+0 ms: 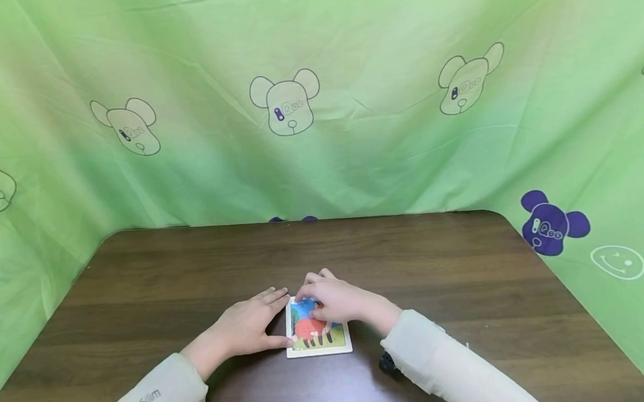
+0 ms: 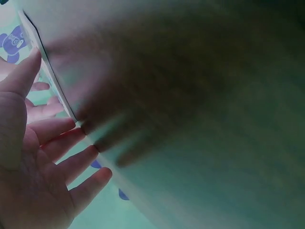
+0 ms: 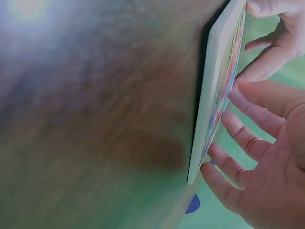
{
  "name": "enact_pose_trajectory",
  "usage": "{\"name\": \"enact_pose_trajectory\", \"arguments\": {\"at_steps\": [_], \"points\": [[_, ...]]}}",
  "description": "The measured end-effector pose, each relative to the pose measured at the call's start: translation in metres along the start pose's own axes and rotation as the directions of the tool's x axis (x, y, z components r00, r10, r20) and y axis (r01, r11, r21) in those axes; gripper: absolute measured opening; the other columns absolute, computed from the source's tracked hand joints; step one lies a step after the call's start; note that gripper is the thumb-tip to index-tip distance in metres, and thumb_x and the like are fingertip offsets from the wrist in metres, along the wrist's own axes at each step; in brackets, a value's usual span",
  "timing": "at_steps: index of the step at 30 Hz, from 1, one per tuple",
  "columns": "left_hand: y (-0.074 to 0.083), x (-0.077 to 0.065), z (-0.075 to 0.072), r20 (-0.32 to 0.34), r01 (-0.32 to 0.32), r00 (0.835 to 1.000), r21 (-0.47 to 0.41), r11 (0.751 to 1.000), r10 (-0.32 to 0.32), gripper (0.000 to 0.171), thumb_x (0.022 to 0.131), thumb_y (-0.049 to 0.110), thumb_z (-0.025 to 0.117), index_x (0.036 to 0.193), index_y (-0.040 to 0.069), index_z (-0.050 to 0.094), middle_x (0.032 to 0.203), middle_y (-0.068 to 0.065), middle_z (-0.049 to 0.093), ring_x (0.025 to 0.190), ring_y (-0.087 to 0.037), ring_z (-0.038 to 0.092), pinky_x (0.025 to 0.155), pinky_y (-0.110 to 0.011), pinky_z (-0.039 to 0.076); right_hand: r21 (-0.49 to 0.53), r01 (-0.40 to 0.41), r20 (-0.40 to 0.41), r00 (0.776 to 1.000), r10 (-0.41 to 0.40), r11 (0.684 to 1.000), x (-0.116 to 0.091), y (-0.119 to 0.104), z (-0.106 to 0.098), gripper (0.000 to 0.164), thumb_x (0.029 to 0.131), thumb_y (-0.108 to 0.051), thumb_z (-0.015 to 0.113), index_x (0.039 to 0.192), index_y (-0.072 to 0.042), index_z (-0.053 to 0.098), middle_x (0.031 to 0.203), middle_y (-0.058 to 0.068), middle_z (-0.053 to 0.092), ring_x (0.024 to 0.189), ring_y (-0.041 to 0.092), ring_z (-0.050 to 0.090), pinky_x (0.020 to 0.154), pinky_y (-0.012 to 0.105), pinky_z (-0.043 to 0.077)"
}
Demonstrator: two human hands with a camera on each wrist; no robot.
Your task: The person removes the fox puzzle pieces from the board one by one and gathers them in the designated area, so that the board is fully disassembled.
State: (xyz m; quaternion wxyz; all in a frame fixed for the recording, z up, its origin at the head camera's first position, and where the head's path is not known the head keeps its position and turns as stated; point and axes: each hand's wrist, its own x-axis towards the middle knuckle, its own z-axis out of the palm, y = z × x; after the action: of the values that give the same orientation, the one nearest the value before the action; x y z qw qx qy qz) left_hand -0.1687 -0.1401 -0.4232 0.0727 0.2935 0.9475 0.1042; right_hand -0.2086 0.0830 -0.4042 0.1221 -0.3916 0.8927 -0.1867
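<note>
A small white-framed picture board (image 1: 320, 352) lies flat on the table, its picture (image 1: 308, 329) showing a red animal with dark legs on grass below blue sky. Along the board's left side rests my left hand (image 1: 247, 328), fingers extended past the upper corner and thumb at the lower left corner. My right hand (image 1: 342, 299) reaches over the board's upper right, covering part of the picture. Its fingers bend gently, thumb and fingertips close on the picture's surface. In the right wrist view, these fingers spread along the raised face of the board (image 3: 212, 71).
The brown wooden table (image 1: 191, 254) has rounded far corners. Behind and beside it hangs a green curtain (image 1: 374, 147) printed with bear heads. A small black object (image 1: 387, 364) shows beneath the right sleeve (image 1: 433, 352).
</note>
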Motion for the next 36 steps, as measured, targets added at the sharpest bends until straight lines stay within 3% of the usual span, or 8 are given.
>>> {"name": "enact_pose_trajectory", "arguments": {"at_steps": [8,17,25,36], "points": [[0.002,0.001,-0.004,0.011,0.008,1.0,0.019,1.0,-0.009,0.083,0.083,0.058,0.071,0.145,0.007,0.051,0.153,-0.011,0.048,0.143,-0.033,0.043,0.103,-0.05,0.05,0.068,-0.053,0.022,0.998,0.052,0.996,0.007,-0.001,0.002,0.025,0.088,-0.001,0.06,0.111,-0.009,0.07,0.109,0.003,0.059,0.104,0.022,0.041,0.092,0.042,0.044],[0.003,0.001,-0.006,0.009,0.007,1.0,0.022,1.0,-0.007,0.084,0.081,0.061,0.072,0.144,0.009,0.053,0.152,-0.011,0.049,0.142,-0.033,0.044,0.101,-0.049,0.051,0.041,-0.098,0.057,0.994,0.096,0.994,0.014,-0.003,0.004,0.02,0.083,-0.001,0.065,0.098,-0.014,0.066,0.107,0.0,0.055,0.106,0.023,0.039,0.083,0.049,0.045],[0.002,0.0,-0.005,0.016,0.023,1.0,0.041,0.999,-0.024,0.084,0.082,0.062,0.07,0.144,0.009,0.053,0.152,-0.009,0.049,0.143,-0.031,0.044,0.101,-0.048,0.051,0.025,-0.101,0.046,0.994,0.1,0.995,0.014,-0.007,0.004,0.027,0.083,-0.014,0.075,0.108,-0.013,0.066,0.109,0.001,0.055,0.107,0.023,0.041,0.083,0.049,0.044],[0.003,0.0,-0.005,0.01,0.02,1.0,0.023,1.0,-0.021,0.083,0.082,0.06,0.071,0.144,0.009,0.053,0.152,-0.01,0.049,0.143,-0.032,0.044,0.101,-0.049,0.051,0.016,-0.144,0.086,0.986,0.142,0.989,0.017,-0.012,0.002,0.026,0.084,-0.014,0.077,0.106,-0.014,0.064,0.112,0.0,0.054,0.11,0.024,0.039,0.086,0.047,0.042]]}}
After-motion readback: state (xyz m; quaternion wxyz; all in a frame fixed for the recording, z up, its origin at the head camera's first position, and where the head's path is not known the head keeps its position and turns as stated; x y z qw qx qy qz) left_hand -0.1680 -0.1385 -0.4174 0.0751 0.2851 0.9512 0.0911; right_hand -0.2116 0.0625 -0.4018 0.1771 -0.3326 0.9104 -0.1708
